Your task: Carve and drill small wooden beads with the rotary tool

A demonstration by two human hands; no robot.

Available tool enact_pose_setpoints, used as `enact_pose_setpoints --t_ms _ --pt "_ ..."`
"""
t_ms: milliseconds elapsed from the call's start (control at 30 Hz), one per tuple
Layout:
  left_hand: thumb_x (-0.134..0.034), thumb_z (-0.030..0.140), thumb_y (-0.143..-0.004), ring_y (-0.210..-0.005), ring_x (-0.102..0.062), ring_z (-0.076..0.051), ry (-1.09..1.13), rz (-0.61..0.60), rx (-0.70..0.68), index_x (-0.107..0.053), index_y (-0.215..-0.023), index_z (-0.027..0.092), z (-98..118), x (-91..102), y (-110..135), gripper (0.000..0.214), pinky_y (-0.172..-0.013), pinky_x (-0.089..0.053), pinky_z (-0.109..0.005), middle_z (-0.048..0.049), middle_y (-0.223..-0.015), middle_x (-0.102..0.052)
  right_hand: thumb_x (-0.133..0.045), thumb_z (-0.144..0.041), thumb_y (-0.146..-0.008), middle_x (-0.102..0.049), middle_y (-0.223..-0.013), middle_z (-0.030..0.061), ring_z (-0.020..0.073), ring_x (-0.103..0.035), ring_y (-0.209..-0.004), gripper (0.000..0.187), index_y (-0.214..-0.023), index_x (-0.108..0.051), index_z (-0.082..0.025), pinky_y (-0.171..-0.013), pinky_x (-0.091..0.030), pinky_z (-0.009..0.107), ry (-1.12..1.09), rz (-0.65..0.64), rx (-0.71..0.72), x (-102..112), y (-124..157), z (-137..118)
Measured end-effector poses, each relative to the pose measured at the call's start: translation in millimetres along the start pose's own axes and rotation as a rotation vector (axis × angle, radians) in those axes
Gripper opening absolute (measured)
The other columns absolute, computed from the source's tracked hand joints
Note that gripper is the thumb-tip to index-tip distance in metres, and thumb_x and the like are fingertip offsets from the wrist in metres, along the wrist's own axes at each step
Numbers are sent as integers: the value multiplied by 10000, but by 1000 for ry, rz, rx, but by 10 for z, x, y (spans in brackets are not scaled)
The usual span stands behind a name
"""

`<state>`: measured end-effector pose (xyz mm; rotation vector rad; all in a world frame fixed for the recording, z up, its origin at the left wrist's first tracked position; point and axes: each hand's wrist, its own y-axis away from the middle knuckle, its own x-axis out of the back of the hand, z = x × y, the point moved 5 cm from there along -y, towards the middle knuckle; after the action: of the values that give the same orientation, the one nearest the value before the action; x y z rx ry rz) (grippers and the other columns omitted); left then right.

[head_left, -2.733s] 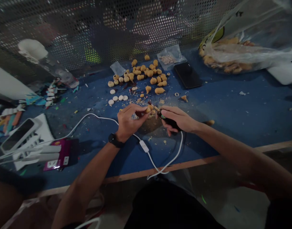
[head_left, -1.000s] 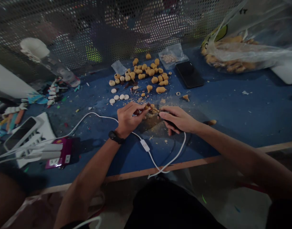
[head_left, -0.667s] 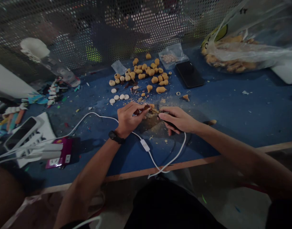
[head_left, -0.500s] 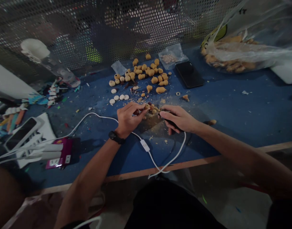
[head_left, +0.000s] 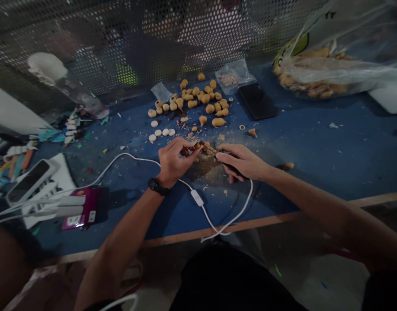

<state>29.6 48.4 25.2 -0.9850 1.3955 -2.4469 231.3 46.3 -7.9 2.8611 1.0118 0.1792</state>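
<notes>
My left hand (head_left: 173,160), with a black watch on the wrist, pinches a small tan and dark piece (head_left: 198,147) over the blue table (head_left: 315,147). My right hand (head_left: 242,162) is wrapped round a dark corded hand tool (head_left: 232,167) whose thin tip touches that piece. A white cable (head_left: 198,199) with an inline switch loops from the tool toward the table's front edge. Tan crumbs and dust lie under both hands.
A heap of tan rounded pieces (head_left: 201,100) and several white discs (head_left: 161,133) lie beyond the hands. A black phone (head_left: 257,100), two small plastic bags, a large bag of tan pieces (head_left: 318,73), a power strip (head_left: 56,206) and a perforated metal screen (head_left: 153,34) surround them.
Both hands have stayed in place; my left fingers have shifted slightly on the small piece against the tool tip. More dust lies under the hands than 2.7 s ago.
</notes>
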Motion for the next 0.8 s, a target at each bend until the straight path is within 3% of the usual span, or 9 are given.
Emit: enact_pose_setpoints --t_ms 800 --pt "-795 260 -867 -553 -586 -71 -15 -26 63 -684 -845 198 -10 -5 16 130 -547 -480 -202 43 -684 -676 -528 -485 -1073 -497 -492 -119 65 -432 -309 279 -960 -541 -230 -478 -601 240 17 -29 6 -4 -6 13"
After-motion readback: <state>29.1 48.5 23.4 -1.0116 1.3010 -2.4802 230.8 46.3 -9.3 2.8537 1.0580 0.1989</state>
